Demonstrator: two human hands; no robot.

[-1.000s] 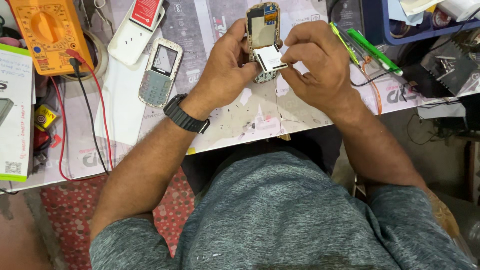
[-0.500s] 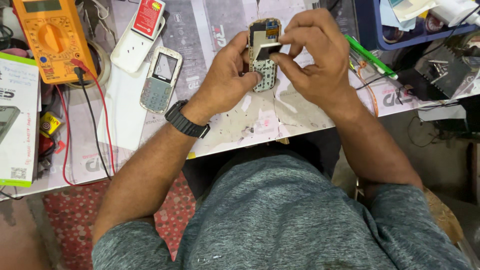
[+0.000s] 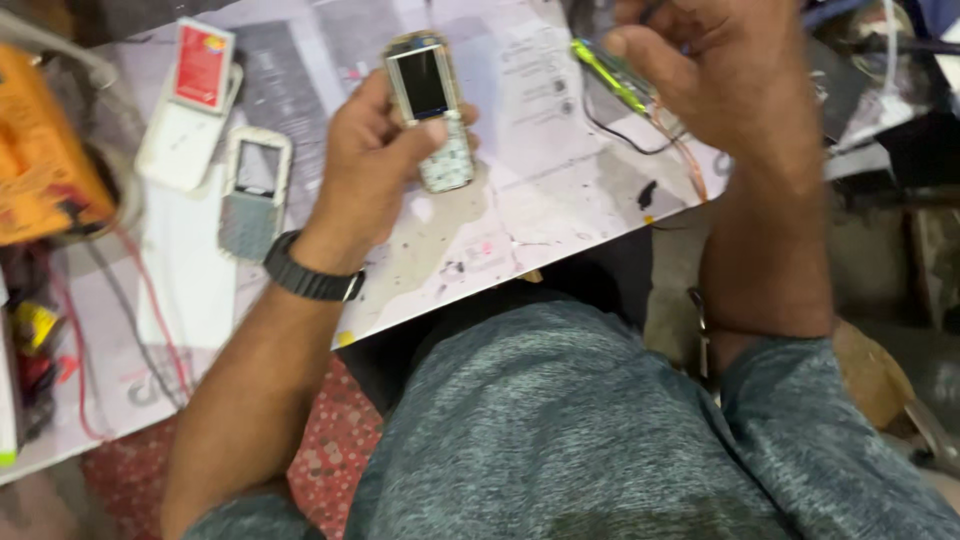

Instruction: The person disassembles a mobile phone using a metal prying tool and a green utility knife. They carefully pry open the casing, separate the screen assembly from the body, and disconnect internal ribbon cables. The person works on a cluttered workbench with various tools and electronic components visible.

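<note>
Above the middle of the bench [image 3: 560, 200], the left hand [image 3: 375, 160] is grasping the small phone [image 3: 430, 110], long axis running near-to-far, while the right hand [image 3: 725, 75] is hovering clenched to its right.

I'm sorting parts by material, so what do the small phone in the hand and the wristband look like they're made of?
Small phone: dark glossy screen, probably glass or clear plastic, above a pale keypad, probably rubber or plastic. Wristband: matte black, ridged, probably rubber or resin.

An orange multimeter [image 3: 40, 170] lies near a grey phone cover [image 3: 252, 195].
</note>
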